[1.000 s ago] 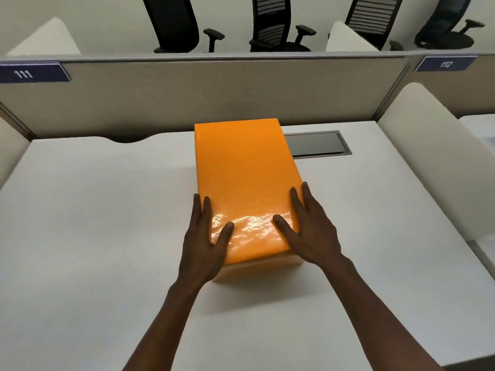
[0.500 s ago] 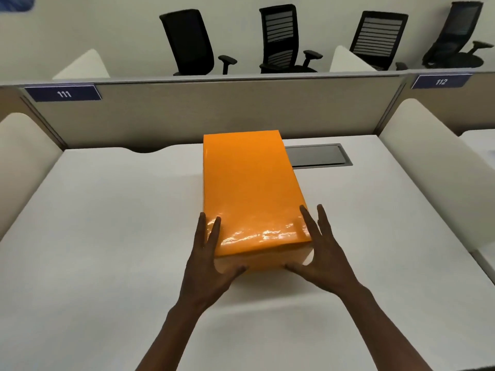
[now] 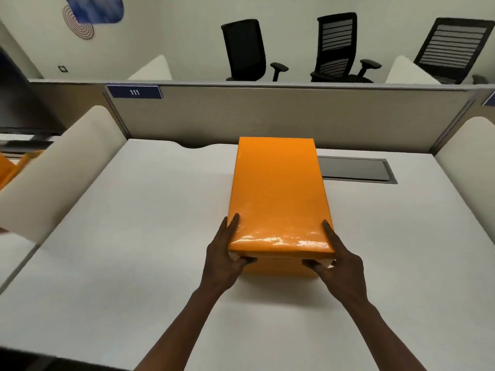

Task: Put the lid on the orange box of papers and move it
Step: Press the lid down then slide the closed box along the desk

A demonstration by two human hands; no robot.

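Both grips, left hand (image 3: pixel 223 257) and right hand (image 3: pixel 340 259), now clasp orange box (image 3: pixel 278 194) near corners, thumbs under lid, no longer flat on top

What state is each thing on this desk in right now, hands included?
Orange box: on the desk, lid on.
Lid: covering the box, near edge slightly raised.
Left hand: gripping the box's near left corner.
Right hand: gripping the near right corner.
Desk hatch: closed.

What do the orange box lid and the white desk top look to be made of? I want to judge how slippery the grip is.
The orange box lid looks like card under a glossy film: glare streaks and wrinkles show near the front edge. The white desk top looks matte, likely laminate, with no reflections. Neither is certain.
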